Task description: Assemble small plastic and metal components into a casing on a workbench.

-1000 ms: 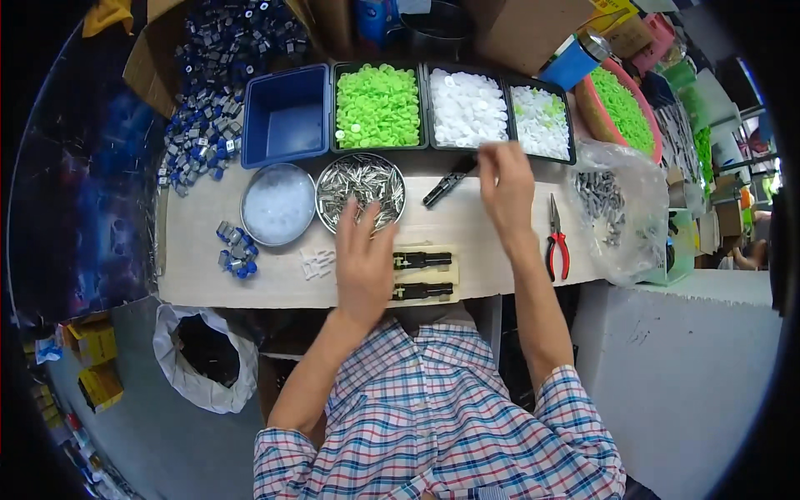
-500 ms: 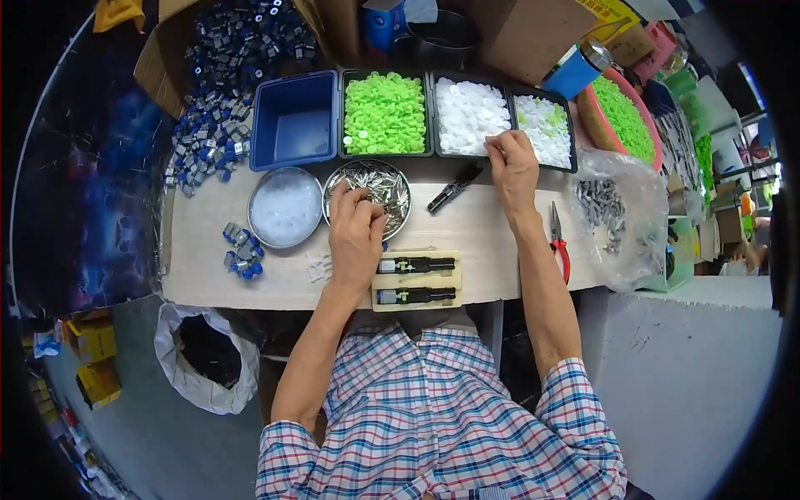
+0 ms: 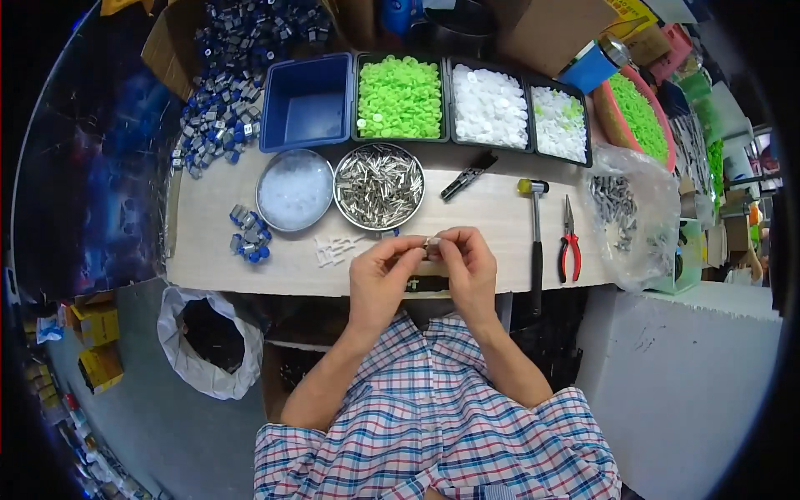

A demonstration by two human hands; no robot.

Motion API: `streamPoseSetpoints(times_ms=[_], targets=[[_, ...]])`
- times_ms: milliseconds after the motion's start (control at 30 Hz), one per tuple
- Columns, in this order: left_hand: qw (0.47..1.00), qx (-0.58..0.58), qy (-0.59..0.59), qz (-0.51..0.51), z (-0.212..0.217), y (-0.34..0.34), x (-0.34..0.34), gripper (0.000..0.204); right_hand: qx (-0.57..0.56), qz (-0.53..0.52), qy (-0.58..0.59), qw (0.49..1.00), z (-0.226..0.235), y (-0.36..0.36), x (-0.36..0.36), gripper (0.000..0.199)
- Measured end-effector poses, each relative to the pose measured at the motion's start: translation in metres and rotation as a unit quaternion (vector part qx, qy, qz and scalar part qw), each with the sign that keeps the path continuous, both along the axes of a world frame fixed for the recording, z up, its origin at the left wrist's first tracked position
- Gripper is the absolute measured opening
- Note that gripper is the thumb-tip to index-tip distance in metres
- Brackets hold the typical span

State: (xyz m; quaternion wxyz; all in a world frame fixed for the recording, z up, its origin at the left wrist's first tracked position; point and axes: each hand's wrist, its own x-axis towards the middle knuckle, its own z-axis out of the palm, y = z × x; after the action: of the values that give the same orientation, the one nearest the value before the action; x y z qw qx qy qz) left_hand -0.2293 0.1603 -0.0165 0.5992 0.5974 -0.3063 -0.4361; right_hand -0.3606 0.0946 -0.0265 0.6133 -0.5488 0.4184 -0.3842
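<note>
My left hand [image 3: 381,273] and my right hand [image 3: 468,265] meet over the front edge of the wooden table [image 3: 208,250]. Between their fingertips they pinch a small silvery metal part [image 3: 432,244]. Both hands hide a dark flat jig [image 3: 427,285] lying under them. Just beyond the hands stands a round tin of metal pins [image 3: 379,185], and beside it a round tin of clear white bits [image 3: 294,189].
At the back are an empty blue bin [image 3: 307,102], a tray of green caps [image 3: 399,96] and trays of white caps [image 3: 490,105]. A hammer [image 3: 535,233], red pliers [image 3: 569,243], a black tool [image 3: 468,175], a bag of metal parts [image 3: 627,212] and blue pieces [image 3: 248,233] lie around.
Both hands pulled back from the pin tin and the white cap tray toward the near table edge, and now meet on a small metal part.
</note>
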Motion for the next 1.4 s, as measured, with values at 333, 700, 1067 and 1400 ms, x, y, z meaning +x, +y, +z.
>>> streamPoseSetpoints(times_ms=[333,700,1067,1400], targets=[[0.99,0.036,0.139,-0.002,-0.002,0.017,-0.011,0.024,-0.013,-0.01,0.03,0.999,-0.001,0.029,-0.004,0.01],[0.983,0.071,0.171,-0.004,0.002,0.039,-0.014,0.017,-0.426,0.051,0.126,0.894,-0.008,0.026,-0.021,0.028],[0.807,-0.203,-0.543,-0.115,-0.024,0.056,-0.005,0.022,-0.456,0.105,0.272,0.84,-0.016,0.023,-0.03,0.027],[0.768,-0.181,-0.598,-0.139,-0.038,0.064,-0.005,0.024,-0.456,0.133,0.265,0.839,-0.015,0.022,-0.034,0.027]])
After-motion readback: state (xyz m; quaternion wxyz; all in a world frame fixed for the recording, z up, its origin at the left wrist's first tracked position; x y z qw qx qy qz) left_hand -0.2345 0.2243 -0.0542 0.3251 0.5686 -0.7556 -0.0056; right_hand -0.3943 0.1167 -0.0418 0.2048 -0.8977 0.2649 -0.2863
